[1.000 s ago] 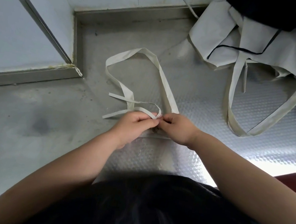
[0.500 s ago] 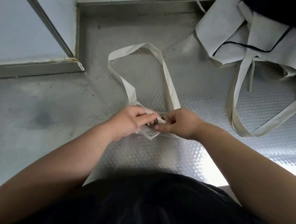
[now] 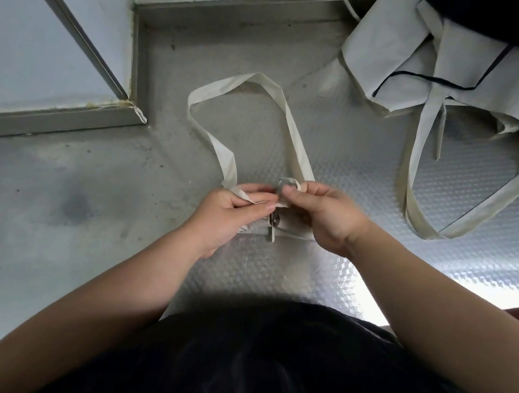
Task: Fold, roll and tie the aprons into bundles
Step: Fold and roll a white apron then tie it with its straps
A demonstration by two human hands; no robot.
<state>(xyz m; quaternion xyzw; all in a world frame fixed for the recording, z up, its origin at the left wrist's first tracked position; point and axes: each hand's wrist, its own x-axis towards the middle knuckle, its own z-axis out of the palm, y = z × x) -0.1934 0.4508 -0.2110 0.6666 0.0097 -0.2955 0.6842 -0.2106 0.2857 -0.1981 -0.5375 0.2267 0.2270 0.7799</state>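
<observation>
A small rolled cream apron bundle (image 3: pixel 284 225) lies on the metal counter under my hands, mostly hidden by them. Its wide neck strap (image 3: pixel 230 87) loops away toward the back wall. My left hand (image 3: pixel 229 212) pinches one thin tie (image 3: pixel 248 194) at the bundle's left. My right hand (image 3: pixel 326 216) pinches the other thin tie, which forms a small loop (image 3: pixel 287 183) above my fingertips. The two hands almost touch over the bundle.
A heap of loose cream aprons (image 3: pixel 440 61) with dark trim lies at the back right, its long strap (image 3: pixel 419 200) trailing toward me. A raised metal ledge (image 3: pixel 54 115) and the wall corner bound the embossed counter (image 3: pixel 357 164) at the left and back.
The loose thin ties that lay on the counter to the left have been drawn in to the bundle. A small loop now stands at my right fingertips.
</observation>
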